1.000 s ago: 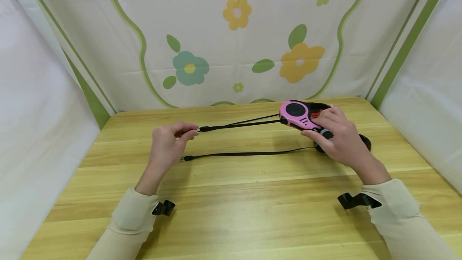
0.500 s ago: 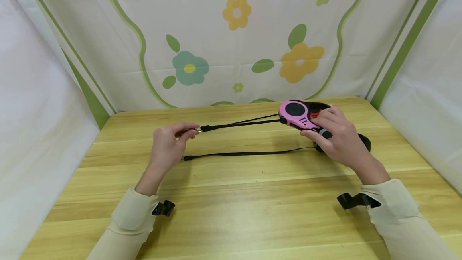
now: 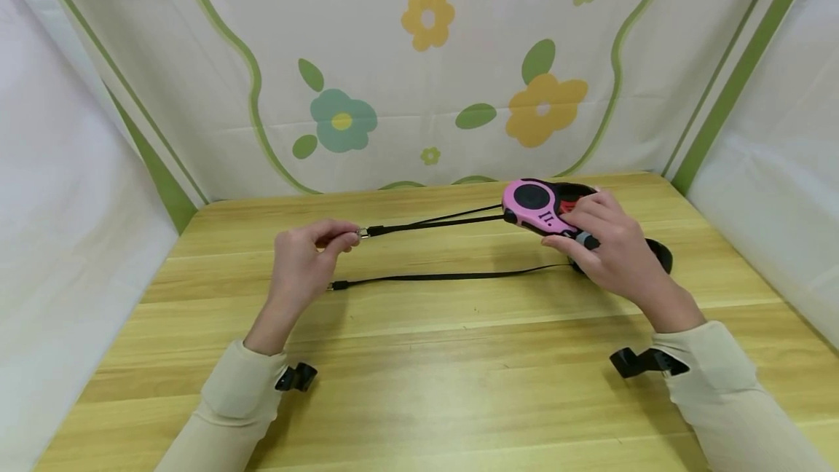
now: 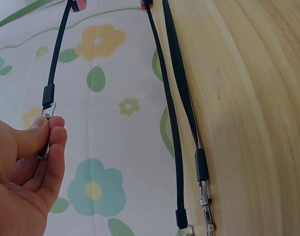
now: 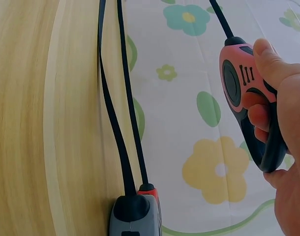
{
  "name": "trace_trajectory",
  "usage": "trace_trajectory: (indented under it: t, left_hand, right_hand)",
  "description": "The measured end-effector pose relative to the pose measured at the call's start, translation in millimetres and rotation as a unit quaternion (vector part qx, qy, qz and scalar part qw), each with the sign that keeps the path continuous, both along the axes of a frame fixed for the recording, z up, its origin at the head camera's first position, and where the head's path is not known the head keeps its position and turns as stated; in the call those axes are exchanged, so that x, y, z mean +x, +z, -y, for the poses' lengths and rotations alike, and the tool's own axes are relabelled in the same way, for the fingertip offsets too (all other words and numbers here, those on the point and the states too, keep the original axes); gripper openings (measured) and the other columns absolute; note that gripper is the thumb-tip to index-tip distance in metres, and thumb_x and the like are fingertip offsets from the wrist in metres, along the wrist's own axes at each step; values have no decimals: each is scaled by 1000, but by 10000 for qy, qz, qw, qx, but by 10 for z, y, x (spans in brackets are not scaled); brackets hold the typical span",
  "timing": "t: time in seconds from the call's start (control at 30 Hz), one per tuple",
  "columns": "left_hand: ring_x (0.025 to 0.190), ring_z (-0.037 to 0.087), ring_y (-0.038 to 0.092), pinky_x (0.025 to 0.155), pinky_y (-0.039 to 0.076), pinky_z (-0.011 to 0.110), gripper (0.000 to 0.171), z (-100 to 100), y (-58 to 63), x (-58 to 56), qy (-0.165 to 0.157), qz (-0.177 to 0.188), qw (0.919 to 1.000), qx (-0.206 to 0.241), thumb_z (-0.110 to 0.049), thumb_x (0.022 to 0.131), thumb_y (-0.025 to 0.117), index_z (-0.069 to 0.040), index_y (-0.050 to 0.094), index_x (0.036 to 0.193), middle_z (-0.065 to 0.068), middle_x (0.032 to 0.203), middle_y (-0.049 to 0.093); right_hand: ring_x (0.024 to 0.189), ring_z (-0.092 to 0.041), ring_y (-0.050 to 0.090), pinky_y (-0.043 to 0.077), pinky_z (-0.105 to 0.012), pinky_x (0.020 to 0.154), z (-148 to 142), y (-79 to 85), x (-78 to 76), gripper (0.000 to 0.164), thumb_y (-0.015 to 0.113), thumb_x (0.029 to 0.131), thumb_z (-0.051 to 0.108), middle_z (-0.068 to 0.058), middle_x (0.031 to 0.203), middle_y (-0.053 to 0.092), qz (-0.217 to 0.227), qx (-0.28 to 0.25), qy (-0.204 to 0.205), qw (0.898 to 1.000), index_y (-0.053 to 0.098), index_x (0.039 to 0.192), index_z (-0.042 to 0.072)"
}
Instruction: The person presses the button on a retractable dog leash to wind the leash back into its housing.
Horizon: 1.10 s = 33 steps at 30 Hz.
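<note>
Pink leash gripped in R hand, right of frame; L hand, centre-left, pinches its metal clip, black strap btwn 'em; 2nd strap below, over table.

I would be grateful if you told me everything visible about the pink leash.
The pink leash has a plastic-looking casing with a round black disc, dark markings and a black looped handle. Its narrow black strap extends toward a metal clip. It is held above the table: the right hand grips its handle, thumb against the casing; the left hand pinches the clip.
</note>
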<state>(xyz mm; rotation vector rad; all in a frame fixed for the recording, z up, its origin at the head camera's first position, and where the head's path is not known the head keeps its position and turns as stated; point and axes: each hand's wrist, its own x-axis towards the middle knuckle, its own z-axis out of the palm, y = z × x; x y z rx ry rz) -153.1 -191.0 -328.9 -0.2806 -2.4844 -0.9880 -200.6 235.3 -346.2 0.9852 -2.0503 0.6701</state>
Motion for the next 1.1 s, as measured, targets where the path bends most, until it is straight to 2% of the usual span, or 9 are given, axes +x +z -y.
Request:
trace_trajectory:
  t: [0.4,0.77,1.1]
  left_hand:
    - [70,20,73,59,51,18,12,-12,45,14,117,49,9999,-6,-18,95,81,-8,83,99,8,84,81]
    - [69,19,73,58,51,18,10,-26,39,29,225,165,9996,-12,-18,92,84,-8,83,96,8,84,82]
    - [60,15,64,55,48,20,14,-38,41,48,243,75,9997,52,-20,86,90,-9,82,89,7,74,77]
  right_hand:
    - [96,-35,58,43,-32,85,-3,31,8,70,59,101,61,-18,87,72,-44,55,-6,10000,78,90,-6]
    - [99,-35,58,43,-31,87,-5,45,40,70,58,102,61,-17,90,73,183,223,-24,9996,78,92,-5]
    - [99,-36,60,44,-33,89,17,41,45,72,56,102,63,-17,89,73,136,235,16,9996,78,91,-5]
